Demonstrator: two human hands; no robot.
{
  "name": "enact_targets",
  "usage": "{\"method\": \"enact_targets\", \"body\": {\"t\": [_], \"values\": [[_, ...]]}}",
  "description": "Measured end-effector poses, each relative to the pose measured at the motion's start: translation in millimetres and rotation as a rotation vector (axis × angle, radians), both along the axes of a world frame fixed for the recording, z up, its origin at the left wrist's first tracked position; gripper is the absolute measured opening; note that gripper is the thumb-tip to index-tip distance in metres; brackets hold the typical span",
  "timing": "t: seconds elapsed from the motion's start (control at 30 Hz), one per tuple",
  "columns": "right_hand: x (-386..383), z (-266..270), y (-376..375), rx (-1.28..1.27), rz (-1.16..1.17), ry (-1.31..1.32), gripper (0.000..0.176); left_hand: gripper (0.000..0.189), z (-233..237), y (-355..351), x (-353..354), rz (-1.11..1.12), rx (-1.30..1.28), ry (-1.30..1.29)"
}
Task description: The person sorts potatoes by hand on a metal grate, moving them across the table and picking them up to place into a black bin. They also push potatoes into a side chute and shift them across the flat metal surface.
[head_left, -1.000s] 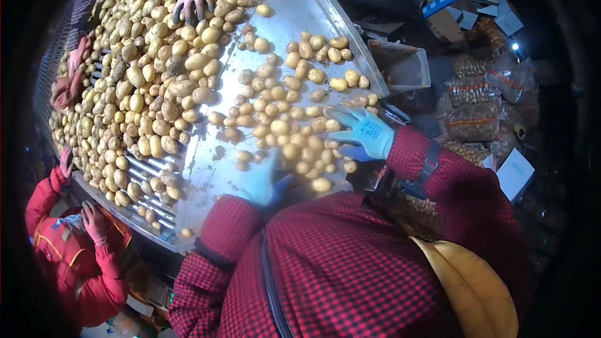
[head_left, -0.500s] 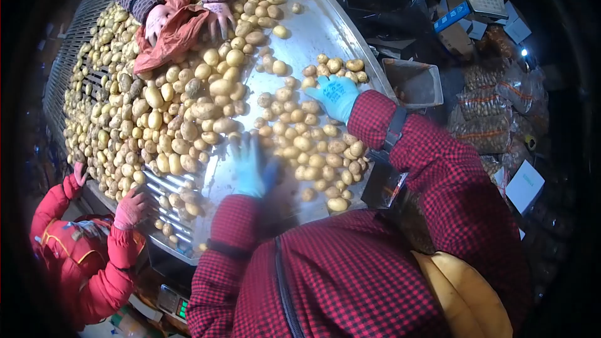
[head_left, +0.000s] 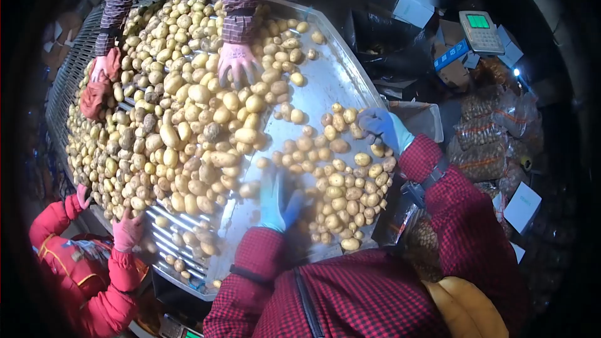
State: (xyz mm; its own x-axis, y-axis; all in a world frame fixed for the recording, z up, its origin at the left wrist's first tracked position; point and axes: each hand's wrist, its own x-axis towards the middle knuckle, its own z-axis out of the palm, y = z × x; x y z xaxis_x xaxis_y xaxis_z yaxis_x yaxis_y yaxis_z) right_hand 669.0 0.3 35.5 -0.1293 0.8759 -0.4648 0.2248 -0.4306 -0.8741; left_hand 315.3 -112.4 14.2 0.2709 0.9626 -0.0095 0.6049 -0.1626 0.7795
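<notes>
Left hand (head_left: 275,200): blurred; fingers extended, thumb apart, opening wide; low over the metal surface (head_left: 243,219), between the two potato masses.
Right hand (head_left: 385,130): fingers curled narrow; whether they grip a potato cannot be told; at the 1 o'clock edge of the smaller group.
Smaller group of potatoes (head_left: 344,195): on the surface, 3 o'clock from the left hand.
Main pile of potatoes (head_left: 166,131): 10 o'clock from the left hand, partly over metal slats (head_left: 164,238).
Far co-worker: one hand (head_left: 238,62) on the main pile, fingers spread, 11 to 12 o'clock from the left hand; the other (head_left: 100,69) at a red cloth (head_left: 94,97).
Near co-worker: gloved hand (head_left: 128,231) at the surface edge, 9 o'clock.
Scale (head_left: 482,36): 1 to 2 o'clock from the right hand.
</notes>
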Motion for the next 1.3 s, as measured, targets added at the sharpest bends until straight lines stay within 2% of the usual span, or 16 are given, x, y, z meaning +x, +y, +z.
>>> {"method": "enact_targets", "body": {"t": [0.03,0.13,0.27,0.33,0.4,0.5,0.6,0.63,0.73,0.83,0.9,0.97,1.07,1.1,1.17,1.3], "values": [[-3,13,9,-0.074,-0.095,0.219,0.036,0.075,-20,8,1,-0.003,0.096,0.012],[-23,20,51,0.031,-0.400,0.220,0.032,0.078,-43,33,4,-0.012,0.198,0.080],[-49,28,126,-0.003,-0.350,0.010,0.035,0.074,-36,81,5,0.002,0.338,0.115],[-33,-60,197,0.675,-0.055,-0.176,0.036,0.069,-30,112,8,0.045,0.401,0.127],[-42,-86,232,0.726,-0.025,-0.077,0.036,0.067,-24,131,13,0.016,0.342,0.169],[-89,-64,254,0.226,-0.173,0.153,0.034,0.068,0,153,29,-0.123,0.209,0.113],[-96,-76,256,0.488,0.125,-0.271,0.031,0.068,1,181,45,0.016,0.129,-0.073],[-97,-81,257,0.256,-0.080,0.240,0.029,0.068,-10,187,51,0.062,0.264,-0.015],[-93,-68,250,0.066,-0.069,0.376,0.030,0.068,-24,210,62,0.015,0.353,-0.085],[-119,-74,246,0.324,0.080,0.352,0.039,0.067,-29,222,70,0.113,0.414,0.034],[-124,-68,233,0.579,0.220,0.040,0.039,0.065,-33,218,70,0.114,0.429,0.079],[-110,-120,234,0.540,0.514,-0.044,0.037,0.063,-40,196,72,0.084,0.459,0.066],[-93,-26,163,0.216,0.601,-0.065,0.029,0.061,-32,157,79,0.120,0.260,0.042],[-80,-25,152,0.187,0.673,-0.028,0.027,0.064,-27,153,79,0.080,0.165,-0.196],[-62,-13,152,0.162,0.836,-0.049,0.027,0.066,-13,156,73,0.053,0.150,-0.190],[-75,-15,203,0.445,0.261,0.047,0.035,0.069,-15,187,71,-0.020,0.266,0.039]]}}
